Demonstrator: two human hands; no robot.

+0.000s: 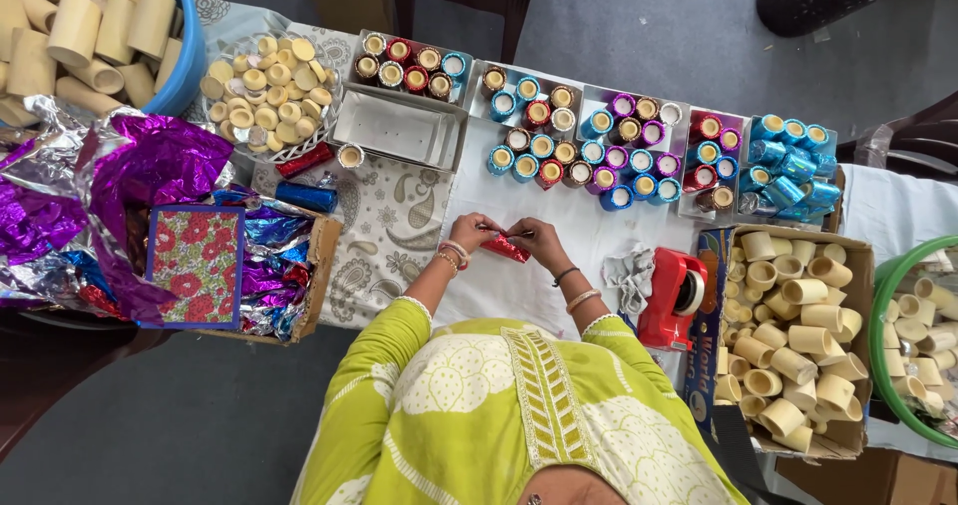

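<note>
Both hands meet at the middle of the counter point(619, 236), left hand point(472, 234) and right hand point(536, 240) pinched shut on the ends of a small red foil-wrapped tube point(506, 249) — light, crinkly, probably slippery, best gripped at the ends.

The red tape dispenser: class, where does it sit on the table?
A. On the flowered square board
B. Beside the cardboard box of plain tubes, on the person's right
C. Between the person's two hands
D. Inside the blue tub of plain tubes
B: the red tape dispenser stands on the white cloth next to the cardboard box of plain tubes, to the right of the right hand, which it does not touch.
</note>
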